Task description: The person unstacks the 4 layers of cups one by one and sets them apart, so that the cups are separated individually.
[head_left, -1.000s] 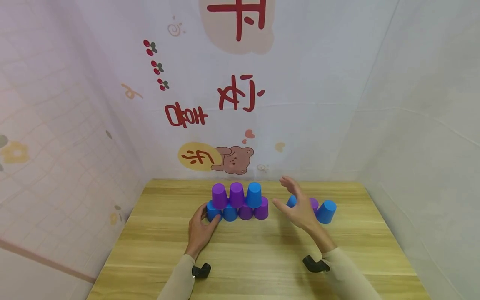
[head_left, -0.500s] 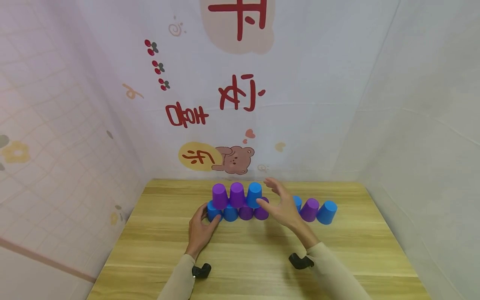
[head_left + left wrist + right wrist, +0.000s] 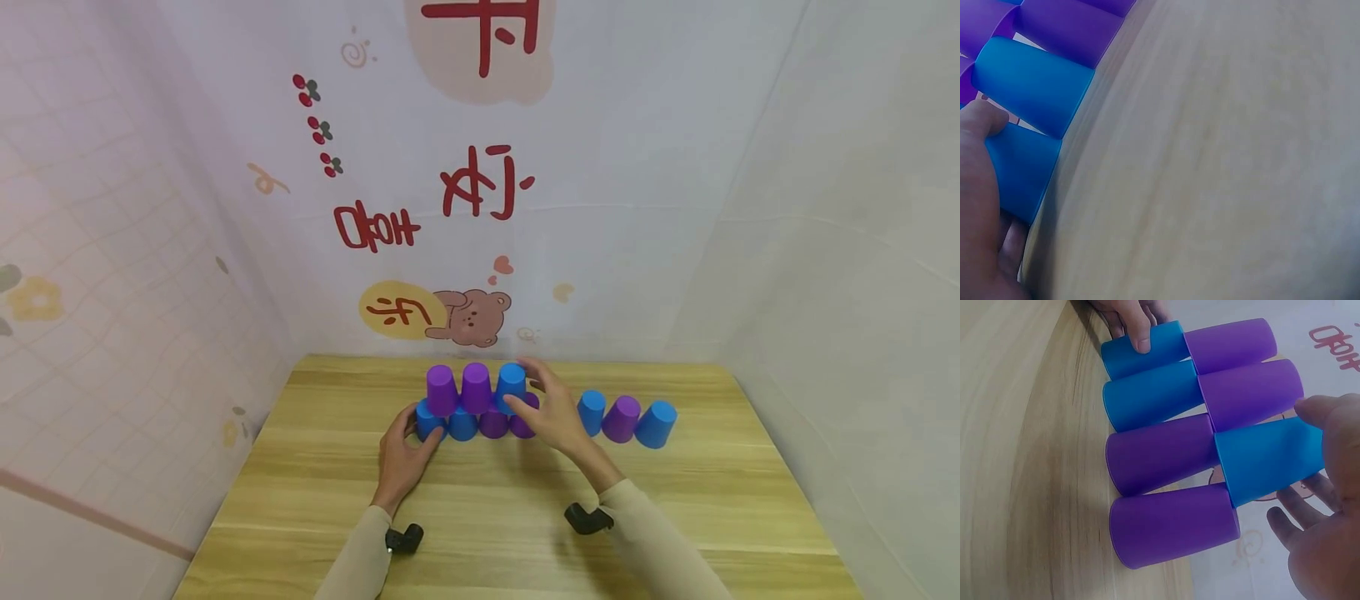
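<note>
Upside-down plastic cups stand in two tiers: a lower row of blue and purple cups, such as the lower purple cup (image 3: 493,422), bears two upper purple cups (image 3: 476,389) and one upper blue cup (image 3: 511,385). My left hand (image 3: 402,462) holds the lower row's leftmost blue cup (image 3: 1025,165), its thumb on the near side. Around the upper blue cup (image 3: 1269,459) at the right end curves my right hand (image 3: 557,417), thumb in front and fingers behind. Part of the lower row's rightmost purple cup (image 3: 1172,528) is hidden by that hand in the head view.
To the right of the stack stand a blue cup (image 3: 591,412), a purple cup (image 3: 622,419) and another blue cup (image 3: 656,424), all upside down. A wooden table (image 3: 480,533) bears everything. Printed white cloth (image 3: 615,167) hangs behind and at both sides.
My right hand has moved left from near the three separate cups to the upper blue cup, uncovering those cups. The left hand stays at its cup.
</note>
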`<state>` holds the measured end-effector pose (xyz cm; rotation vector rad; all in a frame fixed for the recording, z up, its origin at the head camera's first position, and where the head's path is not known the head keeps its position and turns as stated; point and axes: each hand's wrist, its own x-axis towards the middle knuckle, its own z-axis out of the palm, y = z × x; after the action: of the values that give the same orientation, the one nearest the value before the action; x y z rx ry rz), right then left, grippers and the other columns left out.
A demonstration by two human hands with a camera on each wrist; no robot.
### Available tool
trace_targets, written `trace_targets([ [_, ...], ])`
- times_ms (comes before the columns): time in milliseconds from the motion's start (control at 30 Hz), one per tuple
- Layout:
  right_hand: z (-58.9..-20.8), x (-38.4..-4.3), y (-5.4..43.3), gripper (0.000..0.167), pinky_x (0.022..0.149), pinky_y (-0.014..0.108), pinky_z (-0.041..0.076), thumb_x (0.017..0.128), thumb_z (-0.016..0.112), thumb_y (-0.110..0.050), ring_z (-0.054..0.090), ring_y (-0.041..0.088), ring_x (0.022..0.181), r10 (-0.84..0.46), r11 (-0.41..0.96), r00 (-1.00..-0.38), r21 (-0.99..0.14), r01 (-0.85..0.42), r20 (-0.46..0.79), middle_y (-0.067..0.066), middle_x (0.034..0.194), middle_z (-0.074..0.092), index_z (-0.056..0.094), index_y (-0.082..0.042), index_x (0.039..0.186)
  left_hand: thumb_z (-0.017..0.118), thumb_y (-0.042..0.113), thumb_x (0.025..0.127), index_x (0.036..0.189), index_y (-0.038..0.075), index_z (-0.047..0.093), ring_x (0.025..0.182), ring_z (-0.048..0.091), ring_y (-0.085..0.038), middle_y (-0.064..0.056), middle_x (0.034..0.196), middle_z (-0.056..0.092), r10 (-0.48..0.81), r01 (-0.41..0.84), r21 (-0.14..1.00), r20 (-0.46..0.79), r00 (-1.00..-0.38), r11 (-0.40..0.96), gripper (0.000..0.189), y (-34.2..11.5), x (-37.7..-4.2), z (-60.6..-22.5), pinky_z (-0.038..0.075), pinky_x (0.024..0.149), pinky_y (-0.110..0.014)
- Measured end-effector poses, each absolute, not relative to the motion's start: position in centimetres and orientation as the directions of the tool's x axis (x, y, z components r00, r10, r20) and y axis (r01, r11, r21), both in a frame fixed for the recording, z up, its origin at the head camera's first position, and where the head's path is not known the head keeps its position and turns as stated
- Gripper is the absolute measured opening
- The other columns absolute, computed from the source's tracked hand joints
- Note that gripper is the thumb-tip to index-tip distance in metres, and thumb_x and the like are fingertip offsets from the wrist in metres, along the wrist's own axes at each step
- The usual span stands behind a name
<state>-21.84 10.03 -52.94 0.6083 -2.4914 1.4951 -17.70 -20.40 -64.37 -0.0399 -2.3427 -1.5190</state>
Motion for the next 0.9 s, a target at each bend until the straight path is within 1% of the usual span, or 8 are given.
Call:
trace_targets([
  [200,-52.85,-21.81,9.79,0.064,0.118,0.063,0.06,0.102,0.086,-0.018,0.069,0.044,0.143,-0.24,0.404,-0.909,-0.816,-0.413,0.342,0.017,0.156,0.069,0.058,-0.011,0.16,0.088,0.024,0.101,0.156,0.012,0.064,0.14,0.072,-0.037,-0.015,0.151,0.073,-0.157,0.221,0.877,0.313,-0.937,0.427,0.061,-20.27,-17.73,-64.34,0.061,0.119,-0.057],
  [367,-53.1,-21.96,9.74,0.061,0.117,0.063,0.062,0.104,0.083,-0.014,0.071,0.046,0.139,-0.237,0.377,-0.901,-0.82,-0.43,0.363,0.019,0.155,0.069,0.059,-0.004,0.158,0.09,0.024,0.099,0.155,0.013,0.064,0.142,0.072,-0.036,-0.015,0.152,0.073,-0.16,0.206,0.889,0.292,-0.943,0.408,0.063,-20.27,-17.68,-64.22,0.06,0.121,-0.057],
  [467,-53.26,-22.07,9.73,0.06,0.115,0.062,0.063,0.104,0.083,-0.012,0.073,0.047,0.136,-0.232,0.366,-0.901,-0.825,-0.431,0.367,0.02,0.154,0.07,0.059,-0.003,0.157,0.091,0.024,0.098,0.155,0.012,0.065,0.141,0.072,-0.037,-0.015,0.152,0.073,-0.157,0.214,0.889,0.298,-0.941,0.405,0.063,-20.29,-17.67,-64.16,0.06,0.12,-0.058],
  [667,-53.34,-22.19,9.73,0.058,0.113,0.061,0.064,0.104,0.083,-0.011,0.073,0.047,0.136,-0.241,0.357,-0.9,-0.829,-0.43,0.363,0.021,0.152,0.071,0.059,-0.004,0.157,0.09,0.023,0.098,0.155,0.012,0.064,0.142,0.072,-0.036,-0.015,0.152,0.073,-0.161,0.207,0.889,0.294,-0.942,0.409,0.064,-20.37,-17.73,-64.17,0.06,0.12,-0.056],
  [900,-53.11,-22.08,9.83,0.058,0.114,0.063,0.063,0.103,0.083,-0.011,0.072,0.047,0.138,-0.246,0.355,-0.907,-0.839,-0.413,0.342,0.021,0.152,0.071,0.059,-0.007,0.156,0.089,0.024,0.099,0.157,0.012,0.063,0.14,0.073,-0.033,-0.013,0.152,0.073,-0.171,0.19,0.883,0.286,-0.943,0.429,0.065,-20.35,-17.78,-64.36,0.061,0.119,-0.055],
])
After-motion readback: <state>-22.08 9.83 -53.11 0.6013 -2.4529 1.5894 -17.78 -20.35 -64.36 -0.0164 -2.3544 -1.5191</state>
